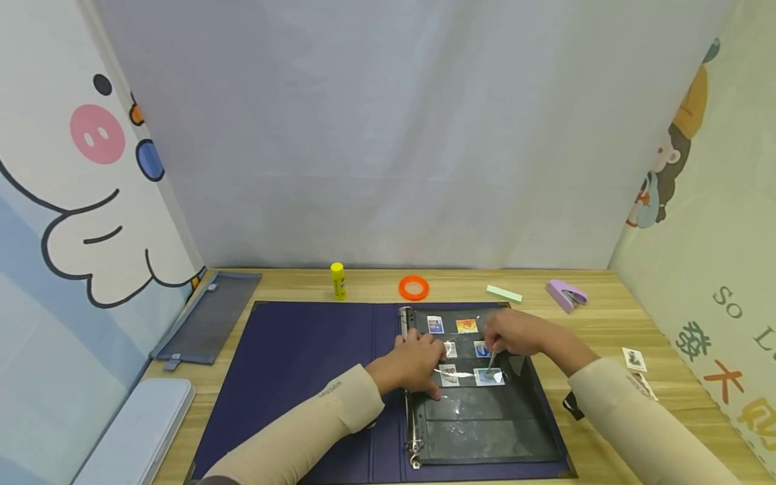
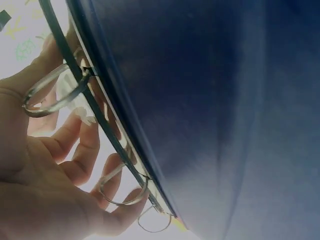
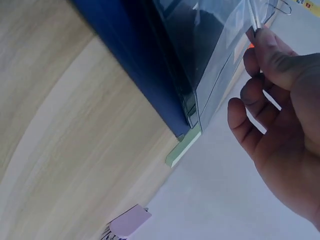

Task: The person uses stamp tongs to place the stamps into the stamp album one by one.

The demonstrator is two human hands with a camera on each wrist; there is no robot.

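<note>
A navy ring binder [image 1: 303,357] lies open, its black page of clear pockets [image 1: 497,438] on the right side. My left hand [image 1: 411,364] rests on the page beside the rings, fingers spread and slightly bent; in the left wrist view it is behind the metal rings [image 2: 55,102]. With thumb and fingertips my right hand [image 1: 516,331] pinches slim tweezers [image 1: 492,361]. Their tip points down onto a blue stamp [image 1: 497,378] in the third pocket row. Several other stamps fill the rows above, among them an orange one [image 1: 466,326]; the left fingers partly cover two.
Behind the binder stand a yellow glue stick [image 1: 338,283], an orange tape ring [image 1: 403,289], a pale green strip [image 1: 504,294] and a purple stapler [image 1: 566,295]. Loose stamps [image 1: 634,360] lie at right. A grey mesh pouch [image 1: 212,323] and white case [image 1: 136,431] lie left.
</note>
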